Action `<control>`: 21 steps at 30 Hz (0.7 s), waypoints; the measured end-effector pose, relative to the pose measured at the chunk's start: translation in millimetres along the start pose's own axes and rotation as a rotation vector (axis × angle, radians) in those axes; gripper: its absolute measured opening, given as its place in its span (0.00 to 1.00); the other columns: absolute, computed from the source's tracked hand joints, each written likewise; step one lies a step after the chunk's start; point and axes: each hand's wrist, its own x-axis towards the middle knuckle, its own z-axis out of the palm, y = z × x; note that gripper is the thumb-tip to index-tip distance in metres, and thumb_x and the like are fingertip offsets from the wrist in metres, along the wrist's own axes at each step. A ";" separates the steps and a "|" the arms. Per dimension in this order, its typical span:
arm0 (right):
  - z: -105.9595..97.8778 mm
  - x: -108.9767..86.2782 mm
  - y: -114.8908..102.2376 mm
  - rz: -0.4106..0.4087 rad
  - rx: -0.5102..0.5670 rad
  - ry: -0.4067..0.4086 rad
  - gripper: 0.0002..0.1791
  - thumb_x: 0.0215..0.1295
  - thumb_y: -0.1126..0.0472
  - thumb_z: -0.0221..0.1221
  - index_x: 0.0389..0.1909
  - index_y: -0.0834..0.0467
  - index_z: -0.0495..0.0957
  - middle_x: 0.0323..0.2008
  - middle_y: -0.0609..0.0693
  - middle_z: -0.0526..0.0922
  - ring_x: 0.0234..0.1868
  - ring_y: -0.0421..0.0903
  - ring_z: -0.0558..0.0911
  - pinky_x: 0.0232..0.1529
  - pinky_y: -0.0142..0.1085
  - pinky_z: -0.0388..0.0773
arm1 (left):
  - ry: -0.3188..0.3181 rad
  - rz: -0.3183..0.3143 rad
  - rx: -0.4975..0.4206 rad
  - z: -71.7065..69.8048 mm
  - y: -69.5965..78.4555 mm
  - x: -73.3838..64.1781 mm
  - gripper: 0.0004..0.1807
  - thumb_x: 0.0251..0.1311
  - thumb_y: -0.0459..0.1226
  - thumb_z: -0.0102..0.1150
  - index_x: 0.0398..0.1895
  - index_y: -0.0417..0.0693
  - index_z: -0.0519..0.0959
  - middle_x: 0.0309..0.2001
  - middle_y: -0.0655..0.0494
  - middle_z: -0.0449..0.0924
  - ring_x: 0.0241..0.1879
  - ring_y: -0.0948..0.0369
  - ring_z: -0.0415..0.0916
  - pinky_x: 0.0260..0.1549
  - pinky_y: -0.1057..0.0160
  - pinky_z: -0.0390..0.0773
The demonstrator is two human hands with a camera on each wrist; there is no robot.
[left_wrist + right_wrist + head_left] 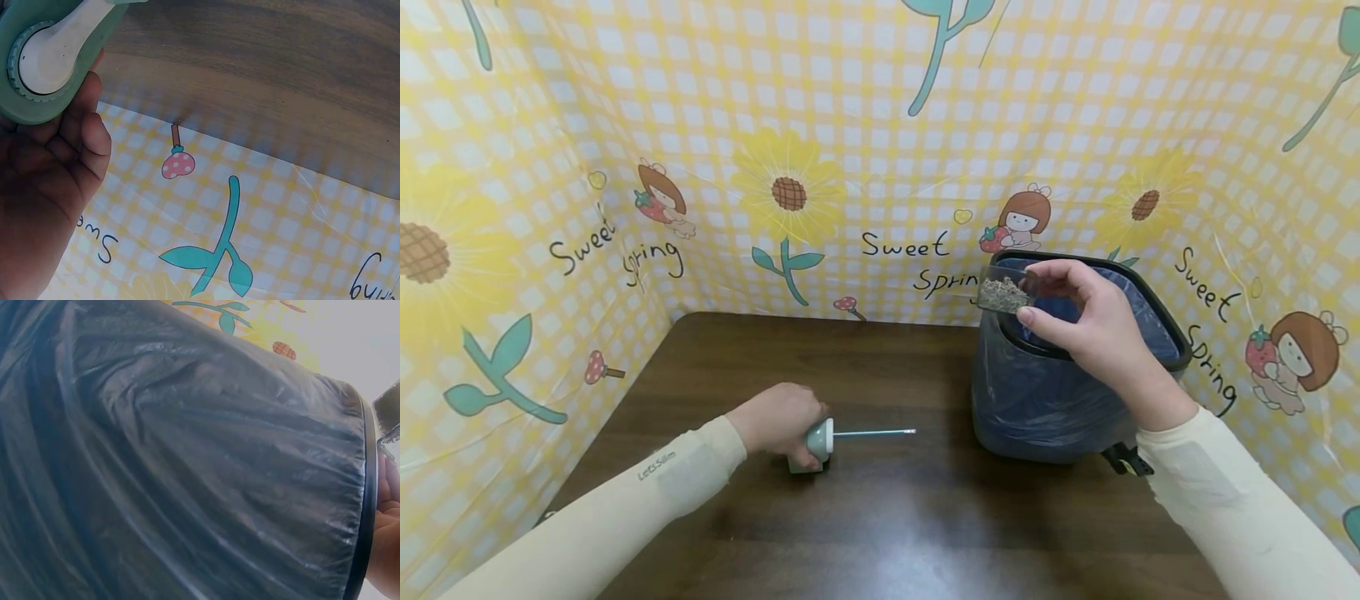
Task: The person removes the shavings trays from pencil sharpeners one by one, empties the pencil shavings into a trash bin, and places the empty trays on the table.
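My left hand grips a green crank pencil sharpener low over the brown table. A light-blue pencil sticks out of its white front toward the right. In the left wrist view, the white crank shows on the sharpener's green body, with fingers curled behind it. Between thumb and fingers, my right hand pinches a small clear shavings tray partly filled with grey-brown pencil shavings. Hand and tray are above the near-left rim of a trash bin; in the right wrist view the bin's lined side hides most of them.
The bin, with a dark rim and a bluish plastic liner, stands at the table's back right corner. Yellow checked sheeting with printed flowers walls the brown wooden table at the back and both sides.
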 end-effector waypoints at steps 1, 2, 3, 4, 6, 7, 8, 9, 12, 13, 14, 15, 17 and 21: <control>-0.9 -0.3 0.8 0.003 0.000 0.002 0.27 0.66 0.59 0.68 0.65 0.55 0.75 0.55 0.51 0.81 0.55 0.38 0.78 0.57 0.24 0.70 | -0.001 -0.001 -0.002 0.4 0.0 0.0 0.29 0.39 0.64 0.77 0.31 0.53 0.82 0.25 0.66 0.81 0.26 0.67 0.75 0.32 0.62 0.81; -1.8 -0.6 1.7 0.008 0.001 0.003 0.27 0.66 0.59 0.68 0.65 0.55 0.75 0.56 0.51 0.81 0.55 0.38 0.78 0.57 0.25 0.70 | -0.002 -0.003 -0.004 0.5 0.0 0.0 0.29 0.39 0.64 0.77 0.31 0.53 0.82 0.26 0.66 0.81 0.26 0.66 0.75 0.32 0.62 0.81; -2.8 -1.0 2.2 0.012 0.000 0.006 0.27 0.66 0.58 0.68 0.65 0.55 0.75 0.56 0.51 0.80 0.55 0.38 0.77 0.57 0.25 0.70 | -0.003 -0.004 -0.004 0.6 0.0 0.0 0.29 0.39 0.64 0.77 0.32 0.53 0.82 0.26 0.66 0.81 0.27 0.66 0.75 0.33 0.62 0.82; -3.7 -1.4 2.8 0.017 -0.001 0.008 0.27 0.66 0.58 0.68 0.65 0.55 0.75 0.56 0.51 0.80 0.55 0.38 0.77 0.57 0.25 0.70 | -0.006 -0.006 -0.004 0.5 0.0 0.0 0.29 0.39 0.64 0.77 0.33 0.53 0.83 0.27 0.66 0.81 0.27 0.66 0.76 0.33 0.62 0.82; -5.7 -2.0 3.2 0.030 0.003 0.014 0.26 0.66 0.57 0.68 0.64 0.55 0.75 0.55 0.50 0.80 0.55 0.37 0.77 0.57 0.25 0.70 | -0.012 -0.010 -0.007 0.3 -0.1 0.1 0.29 0.40 0.64 0.77 0.34 0.53 0.83 0.27 0.65 0.82 0.28 0.66 0.76 0.34 0.62 0.82; -6.8 -2.5 3.7 0.035 0.005 0.018 0.26 0.66 0.57 0.68 0.64 0.55 0.75 0.55 0.49 0.80 0.55 0.36 0.77 0.57 0.25 0.70 | -0.017 -0.011 -0.009 -0.1 0.2 0.3 0.29 0.40 0.64 0.77 0.34 0.52 0.83 0.28 0.65 0.82 0.28 0.66 0.76 0.34 0.62 0.82; -7.8 -3.1 4.3 0.038 0.006 0.022 0.26 0.66 0.57 0.68 0.64 0.55 0.76 0.55 0.49 0.80 0.55 0.36 0.77 0.57 0.25 0.70 | -0.020 -0.012 -0.010 -0.5 0.4 0.6 0.29 0.40 0.64 0.77 0.35 0.52 0.83 0.28 0.65 0.82 0.28 0.66 0.77 0.34 0.62 0.82; -8.8 -3.6 4.6 0.039 0.004 0.027 0.25 0.66 0.57 0.68 0.63 0.55 0.76 0.54 0.48 0.80 0.54 0.36 0.77 0.57 0.25 0.70 | -0.024 -0.013 -0.011 -0.6 0.7 0.9 0.29 0.40 0.64 0.77 0.35 0.52 0.83 0.28 0.65 0.82 0.28 0.66 0.76 0.34 0.62 0.82; -11.1 -4.3 6.0 0.037 0.008 0.041 0.24 0.66 0.57 0.68 0.62 0.56 0.76 0.54 0.48 0.81 0.54 0.36 0.77 0.58 0.27 0.71 | -0.030 -0.017 -0.017 -2.0 0.8 1.3 0.29 0.40 0.63 0.77 0.35 0.52 0.83 0.28 0.65 0.82 0.28 0.66 0.76 0.34 0.62 0.82; -11.7 -4.5 6.6 0.034 0.008 0.044 0.24 0.66 0.57 0.68 0.62 0.56 0.76 0.54 0.49 0.81 0.54 0.36 0.77 0.58 0.27 0.71 | -0.030 -0.016 -0.018 -2.4 0.9 1.4 0.29 0.40 0.63 0.77 0.34 0.52 0.83 0.28 0.65 0.82 0.28 0.66 0.76 0.34 0.62 0.82; -12.2 -4.8 7.2 0.033 0.008 0.048 0.24 0.66 0.58 0.68 0.62 0.56 0.76 0.53 0.49 0.81 0.54 0.37 0.77 0.57 0.27 0.71 | -0.029 -0.016 -0.019 -2.4 1.0 1.5 0.29 0.40 0.63 0.77 0.34 0.53 0.83 0.27 0.65 0.82 0.28 0.66 0.76 0.34 0.62 0.82; -12.7 -5.1 7.6 0.032 0.008 0.050 0.24 0.66 0.58 0.68 0.62 0.57 0.76 0.53 0.49 0.81 0.54 0.37 0.77 0.57 0.27 0.71 | -0.029 -0.016 -0.019 -2.6 1.1 1.5 0.29 0.40 0.63 0.78 0.34 0.53 0.83 0.27 0.65 0.81 0.28 0.66 0.76 0.34 0.62 0.82; -13.9 -5.4 8.7 0.036 0.008 0.052 0.25 0.66 0.58 0.68 0.62 0.57 0.76 0.53 0.49 0.81 0.54 0.37 0.77 0.57 0.26 0.71 | -0.027 -0.015 -0.019 -2.7 1.3 1.5 0.28 0.39 0.63 0.78 0.34 0.52 0.83 0.27 0.65 0.81 0.28 0.66 0.76 0.34 0.62 0.82; -17.3 -6.1 10.1 0.054 -0.003 0.049 0.25 0.67 0.56 0.68 0.63 0.56 0.76 0.53 0.49 0.81 0.54 0.35 0.77 0.55 0.23 0.70 | -0.023 -0.014 -0.016 -2.4 1.6 1.1 0.29 0.39 0.62 0.78 0.34 0.52 0.83 0.27 0.65 0.82 0.28 0.65 0.76 0.34 0.62 0.82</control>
